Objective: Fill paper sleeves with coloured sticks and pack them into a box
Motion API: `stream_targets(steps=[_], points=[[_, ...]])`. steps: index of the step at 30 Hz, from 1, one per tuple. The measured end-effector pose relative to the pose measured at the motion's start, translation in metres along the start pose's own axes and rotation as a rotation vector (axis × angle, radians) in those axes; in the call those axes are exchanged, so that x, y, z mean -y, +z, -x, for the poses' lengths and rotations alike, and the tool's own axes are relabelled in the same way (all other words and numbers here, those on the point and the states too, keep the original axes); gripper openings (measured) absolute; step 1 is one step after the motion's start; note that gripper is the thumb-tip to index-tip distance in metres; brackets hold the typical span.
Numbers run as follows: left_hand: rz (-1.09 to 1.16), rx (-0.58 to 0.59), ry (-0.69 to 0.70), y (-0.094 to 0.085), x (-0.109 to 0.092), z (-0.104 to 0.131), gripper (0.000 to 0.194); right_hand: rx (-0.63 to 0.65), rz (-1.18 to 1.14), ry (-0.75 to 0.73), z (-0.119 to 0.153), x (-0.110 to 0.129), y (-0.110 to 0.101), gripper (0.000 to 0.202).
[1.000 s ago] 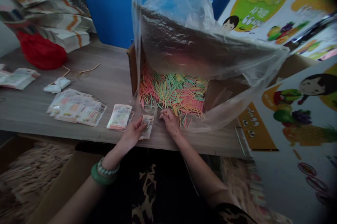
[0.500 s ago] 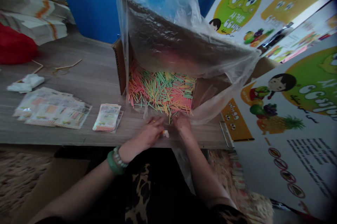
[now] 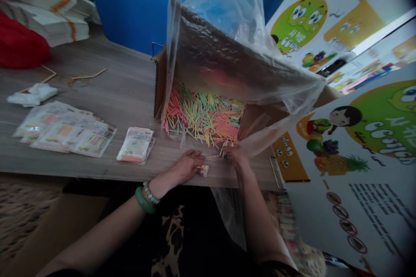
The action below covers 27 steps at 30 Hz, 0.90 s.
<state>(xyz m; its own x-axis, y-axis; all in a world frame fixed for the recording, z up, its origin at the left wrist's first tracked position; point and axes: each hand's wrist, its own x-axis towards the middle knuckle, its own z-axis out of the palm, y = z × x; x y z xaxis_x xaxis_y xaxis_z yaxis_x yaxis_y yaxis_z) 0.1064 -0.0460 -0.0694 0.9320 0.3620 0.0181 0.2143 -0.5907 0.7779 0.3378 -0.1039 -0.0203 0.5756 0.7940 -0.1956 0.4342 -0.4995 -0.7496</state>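
Thin pink, green and yellow sticks (image 3: pixel 201 114) lie heaped in an open cardboard box (image 3: pixel 160 82) lined with clear plastic. In front of the heap, my right hand (image 3: pixel 238 159) pinches a few short sticks (image 3: pixel 223 151) between its fingertips. One pale stick (image 3: pixel 212 157) lies on the table between my hands. My left hand (image 3: pixel 186 166) rests low by the table's front edge, its fingers curled on a small white-and-orange packet (image 3: pixel 203 170) that pokes out past the fingertips. Most of the packet is hidden under the hand.
Left of my hands lie a neat stack of small printed packets (image 3: pixel 135 145) and a fanned row of clear packets (image 3: pixel 65 131). A crumpled white tissue (image 3: pixel 34 95) and a red bag (image 3: pixel 21 43) are farther left. Printed cartons (image 3: pixel 351 173) stand close on the right.
My right hand has moved back and to the right, away from the heap, with sticks in its fingertips. The left hand stays low with the packet. The camera view has shifted slightly.
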Motion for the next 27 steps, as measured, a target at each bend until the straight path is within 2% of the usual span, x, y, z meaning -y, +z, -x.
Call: stream_targets(steps=[3, 6, 9, 12, 15, 18, 22, 27], points=[[0.001, -0.028, 0.006, 0.002, 0.001, -0.001, 0.029, -0.002, -0.237, 0.035, 0.001, 0.002, -0.009, 0.029], [0.004, -0.055, 0.006, 0.003, 0.000, 0.000, 0.026, 0.014, -0.430, 0.004, -0.003, 0.014, -0.004, 0.034], [0.069, -0.081, 0.011, -0.002, -0.006, 0.006, 0.022, 0.021, -0.360, -0.098, -0.008, 0.032, 0.016, 0.029], [0.225, -0.182, -0.022, -0.014, -0.016, 0.019, 0.021, 0.062, -0.231, -0.210, -0.008, 0.045, 0.043, 0.025], [0.341, -0.307, -0.114, -0.031, -0.021, 0.036, 0.024, 0.101, -0.152, -0.316, -0.004, 0.049, 0.070, 0.022], [0.334, -0.398, -0.199, -0.046, -0.021, 0.048, 0.024, 0.025, -0.123, -0.450, 0.001, 0.043, 0.087, 0.015], [0.343, -0.423, -0.265, -0.052, -0.023, 0.053, 0.027, -0.011, -0.195, -0.432, 0.006, 0.035, 0.094, 0.019], [0.374, -0.437, -0.258, -0.048, -0.027, 0.047, 0.027, 0.077, -0.471, -0.391, 0.008, 0.041, 0.091, 0.011]])
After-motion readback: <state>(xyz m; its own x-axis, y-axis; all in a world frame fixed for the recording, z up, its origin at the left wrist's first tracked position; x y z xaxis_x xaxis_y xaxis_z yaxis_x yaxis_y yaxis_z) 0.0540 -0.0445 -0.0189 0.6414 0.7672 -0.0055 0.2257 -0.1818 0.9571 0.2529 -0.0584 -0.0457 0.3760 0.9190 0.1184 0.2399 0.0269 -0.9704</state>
